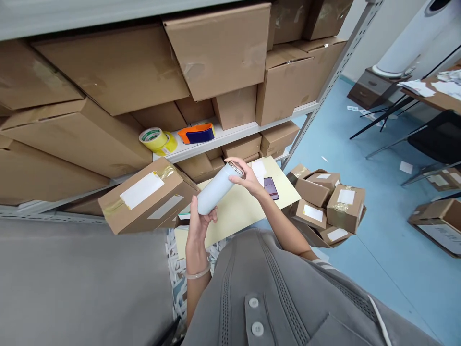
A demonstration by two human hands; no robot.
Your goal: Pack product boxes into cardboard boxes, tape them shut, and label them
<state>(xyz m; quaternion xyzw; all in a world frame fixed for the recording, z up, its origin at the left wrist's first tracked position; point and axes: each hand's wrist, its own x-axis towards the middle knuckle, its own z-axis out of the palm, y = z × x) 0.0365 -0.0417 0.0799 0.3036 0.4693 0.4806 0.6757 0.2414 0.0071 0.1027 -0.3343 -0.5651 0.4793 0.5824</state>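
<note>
A pale blue cylindrical flask [216, 189] is held tilted between my two hands, above a cream-coloured tabletop [237, 214]. My left hand [200, 218] is closed round its lower end. At the upper end, where a shiny metallic rim shows, my right hand [245, 175] grips with thumb and fingers. Beyond the right wrist a phone [271, 188] lies on the tabletop with its screen lit, beside a white sheet [258, 170]. Left of my left hand stands a taped cardboard box [151, 197] with white labels.
Shelves packed with cardboard boxes [219, 48] rise in front. Rolls of yellow tape [154, 139] and an orange and blue tape dispenser [196, 133] rest on a shelf edge [230, 135]. Several labelled parcels [345, 206] fill a carton at right. A chair [437, 137] stands farther off.
</note>
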